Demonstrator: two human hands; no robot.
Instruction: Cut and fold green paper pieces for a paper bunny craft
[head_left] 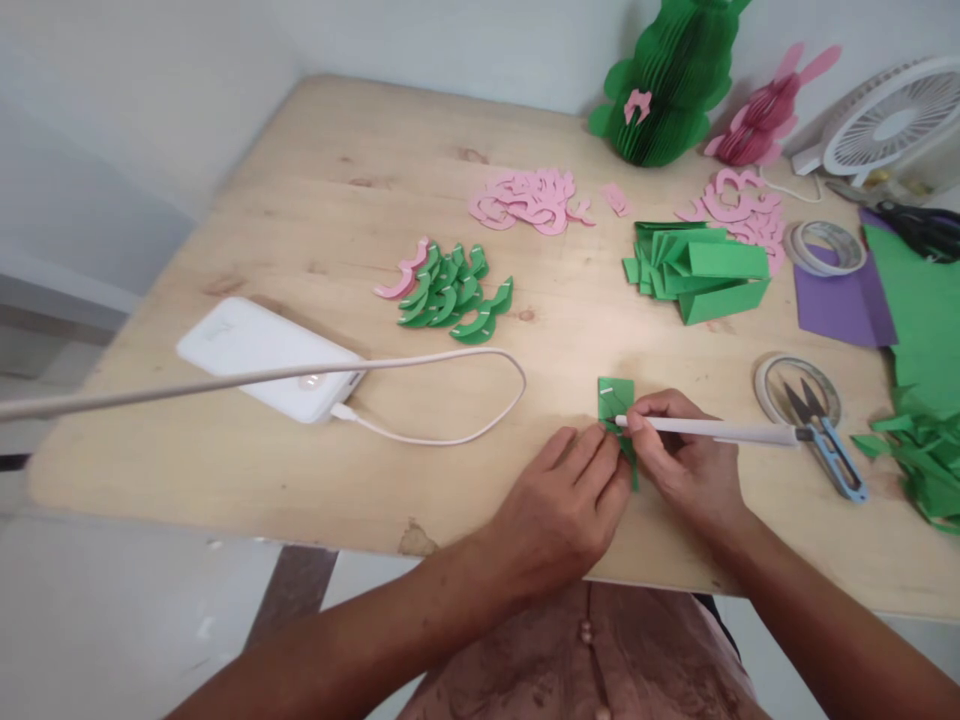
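Observation:
A small green paper piece (616,388) lies on the table near its front edge, with a short white strip and thin dark lines on it. My left hand (566,495) rests with its fingers laid out on the lower part of the paper, covering some of it. My right hand (686,465) grips a white pen (720,430), whose tip end touches or hovers just over the paper. Further left sit several curved green paper cutouts (454,290) with short white strips, beside a pink cutout (405,275).
A white power bank (266,355) and cable (517,375) lie left. Folded green paper (697,265), pink scraps (529,200), tape rolls (799,390), blue snips (832,445) and green scraps (934,465) lie around. Paper rabbits (667,85) and a fan (892,120) stand behind.

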